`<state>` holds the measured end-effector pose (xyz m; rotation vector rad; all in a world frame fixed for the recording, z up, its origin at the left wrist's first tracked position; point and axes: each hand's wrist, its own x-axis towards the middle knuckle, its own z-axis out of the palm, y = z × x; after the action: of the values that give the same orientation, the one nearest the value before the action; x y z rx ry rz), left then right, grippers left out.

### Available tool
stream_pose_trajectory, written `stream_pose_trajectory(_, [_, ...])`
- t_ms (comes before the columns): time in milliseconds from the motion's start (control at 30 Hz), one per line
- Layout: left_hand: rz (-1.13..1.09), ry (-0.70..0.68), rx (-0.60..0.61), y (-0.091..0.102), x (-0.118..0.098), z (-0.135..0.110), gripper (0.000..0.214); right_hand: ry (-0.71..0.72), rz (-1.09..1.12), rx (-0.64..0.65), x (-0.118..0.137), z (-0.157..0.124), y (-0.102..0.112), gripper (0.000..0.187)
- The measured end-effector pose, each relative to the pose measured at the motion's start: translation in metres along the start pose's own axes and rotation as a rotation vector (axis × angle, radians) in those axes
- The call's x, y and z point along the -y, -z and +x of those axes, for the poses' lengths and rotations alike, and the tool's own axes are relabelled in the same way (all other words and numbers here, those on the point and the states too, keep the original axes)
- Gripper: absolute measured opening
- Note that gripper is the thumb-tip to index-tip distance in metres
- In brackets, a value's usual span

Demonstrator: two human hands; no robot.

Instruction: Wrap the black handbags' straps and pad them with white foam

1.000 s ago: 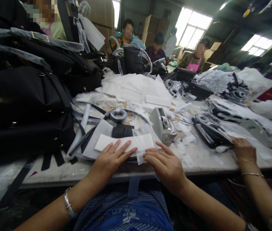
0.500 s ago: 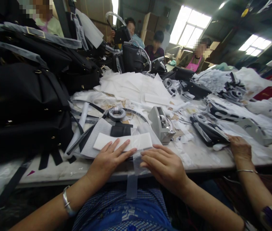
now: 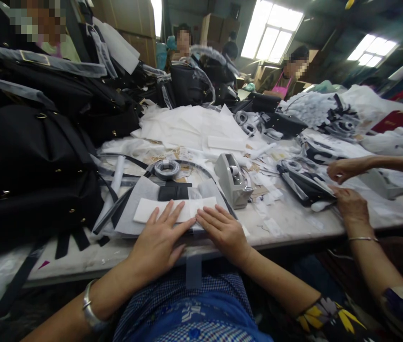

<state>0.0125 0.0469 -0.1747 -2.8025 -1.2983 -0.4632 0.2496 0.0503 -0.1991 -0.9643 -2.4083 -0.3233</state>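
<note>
My left hand (image 3: 160, 237) lies flat with fingers spread on a folded white foam sheet (image 3: 144, 210) at the table's near edge. My right hand (image 3: 221, 230) rests beside it, fingers stretched out, pressing the sheet's right end. Under the sheet lies a black strap piece (image 3: 173, 191) on grey wrapping paper (image 3: 137, 199). A strip of clear tape (image 3: 193, 271) hangs off the table edge between my hands. A grey tape dispenser (image 3: 230, 180) stands just right of the sheet.
Black handbags (image 3: 33, 156) are stacked high at the left. White paper sheets (image 3: 190, 126) cover the table's middle, with a tape roll (image 3: 167, 168) nearby. A neighbour's two hands (image 3: 347, 190) work on a wrapped black piece (image 3: 303, 185) at the right. Other people sit across the table.
My right hand has slid left along the sheet until it is next to my left hand. The neighbour's second hand has come into view at the right.
</note>
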Motion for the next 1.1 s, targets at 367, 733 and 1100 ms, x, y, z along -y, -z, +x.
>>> stream_pose_trajectory(367, [0.038,-0.020,-0.344,-0.046,-0.020,0.005,0.033,-0.063,0.231,0.163,-0.004,0.014,0.025,0.036])
stream_pose_trajectory(733, [0.049,-0.028,-0.411,-0.046,-0.022,0.006,0.029,-0.072,0.135,0.617,-0.059,0.114,-0.026,0.039])
stream_pose_trajectory(1100, [0.006,0.014,-0.467,-0.049,-0.025,0.004,0.031,-0.083,-0.101,0.946,-0.071,0.136,-0.014,0.029])
